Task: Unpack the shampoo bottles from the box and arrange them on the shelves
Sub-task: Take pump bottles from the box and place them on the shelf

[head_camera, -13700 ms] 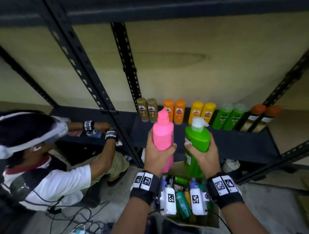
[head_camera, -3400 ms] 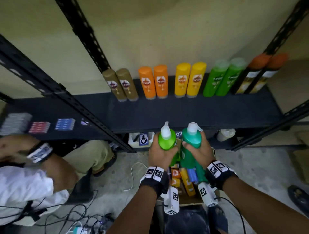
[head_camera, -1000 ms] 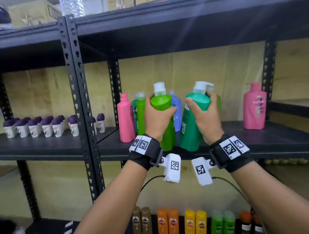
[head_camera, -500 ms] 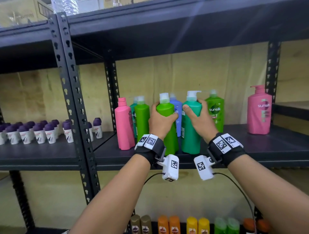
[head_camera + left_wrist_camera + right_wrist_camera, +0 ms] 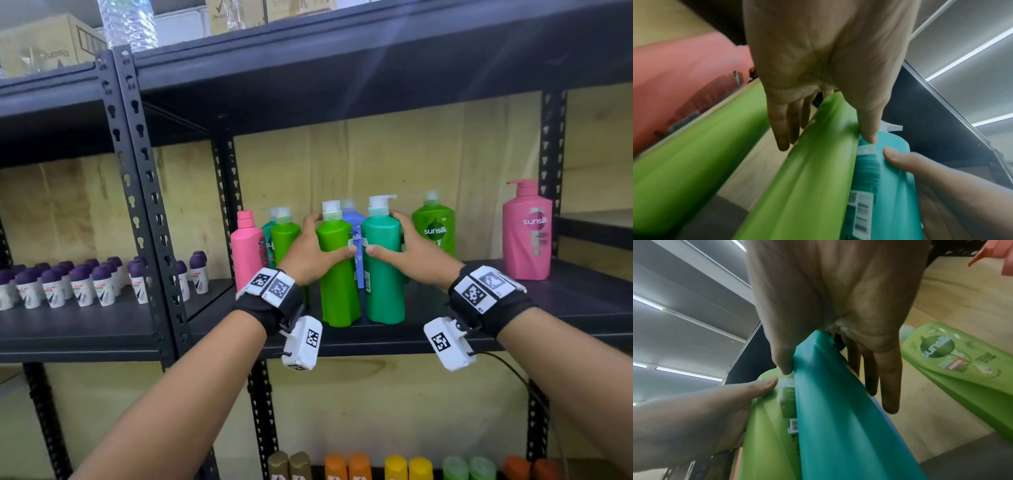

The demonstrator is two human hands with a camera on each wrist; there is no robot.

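A light green pump bottle (image 5: 339, 291) and a teal pump bottle (image 5: 383, 291) stand upright side by side near the front edge of the black middle shelf (image 5: 565, 305). My left hand (image 5: 329, 236) straddles the green bottle (image 5: 807, 186), thumb on its front and straight fingers along its far left side. My right hand (image 5: 383, 233) lies the same way on the teal bottle (image 5: 838, 434): thumb in front, straight fingers along the right side. Both thumbs nearly meet between the bottles. The box is out of view.
Behind stand a pink bottle (image 5: 246, 253), another green one (image 5: 284, 240), a blue one (image 5: 354, 226) and a green Sunsilk bottle (image 5: 433, 229); a pink Sunsilk pump bottle (image 5: 527, 233) is at the right. Small purple-capped bottles (image 5: 68, 284) fill the left bay. A perforated post (image 5: 144, 205) divides the bays.
Both bottles have come down and now stand on the middle shelf. My fingers have straightened and loosened from the firm grip of half a second ago.
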